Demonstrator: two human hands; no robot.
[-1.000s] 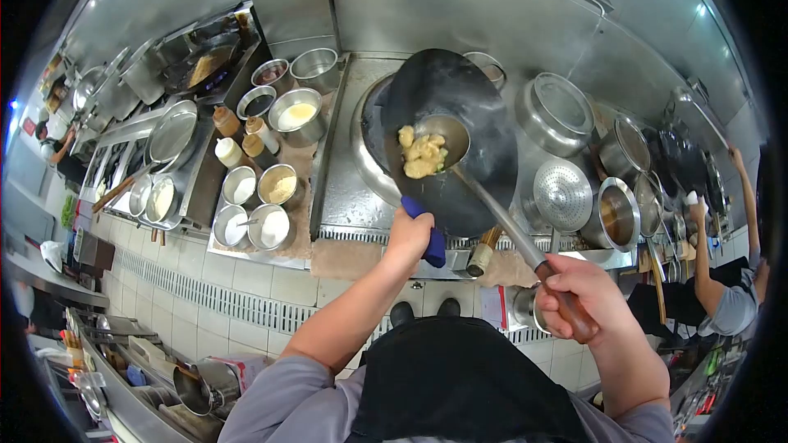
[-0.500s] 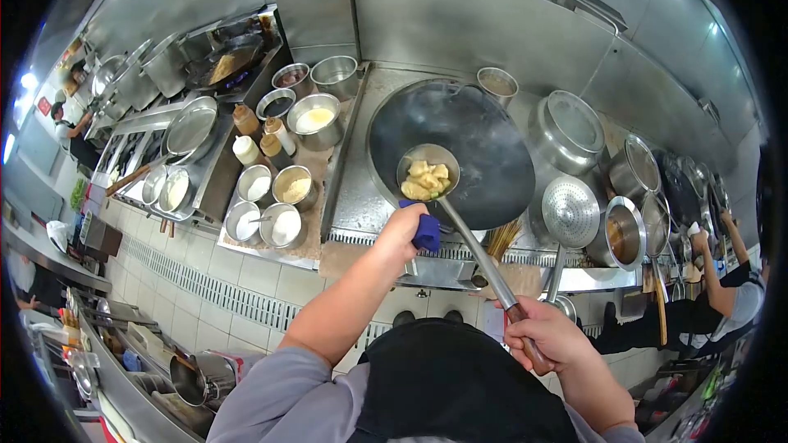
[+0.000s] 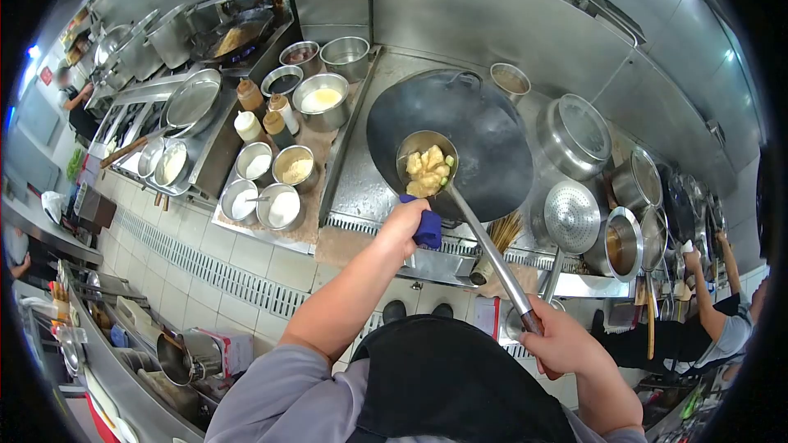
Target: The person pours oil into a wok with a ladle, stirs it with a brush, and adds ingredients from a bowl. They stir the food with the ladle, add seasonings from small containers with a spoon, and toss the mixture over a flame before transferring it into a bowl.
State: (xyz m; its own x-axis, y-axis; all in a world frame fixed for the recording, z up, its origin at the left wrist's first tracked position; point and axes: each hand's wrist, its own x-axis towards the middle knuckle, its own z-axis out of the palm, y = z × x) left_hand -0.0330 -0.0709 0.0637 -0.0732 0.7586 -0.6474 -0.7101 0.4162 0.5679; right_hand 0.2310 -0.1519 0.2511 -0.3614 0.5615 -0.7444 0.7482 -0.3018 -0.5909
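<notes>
A large dark wok (image 3: 484,139) sits on the steel stove in front of me. My left hand (image 3: 405,226) is closed on a folded blue cloth (image 3: 428,230) at the wok's near edge. The wooden end of a long ladle's handle is wrapped in my right hand (image 3: 560,336). The steel bowl of this ladle (image 3: 400,166) is over the left part of the wok, close above my left hand. It holds yellowish food pieces (image 3: 427,172) with a few green bits. Under my left hand, the wok's rim is hidden.
Steel seasoning pots (image 3: 324,107) and squeeze bottles (image 3: 249,125) stand on the left counter. Right of the wok are a perforated skimmer (image 3: 572,217), a lidded pot (image 3: 579,138) and a bamboo brush (image 3: 497,246). A co-worker (image 3: 714,324) is at the far right, another (image 3: 78,107) at the far left.
The ladle's bowl has tilted so more of the food shows. My right hand has shifted slightly right with the handle. The view has turned a little; my left hand stays at the wok's edge.
</notes>
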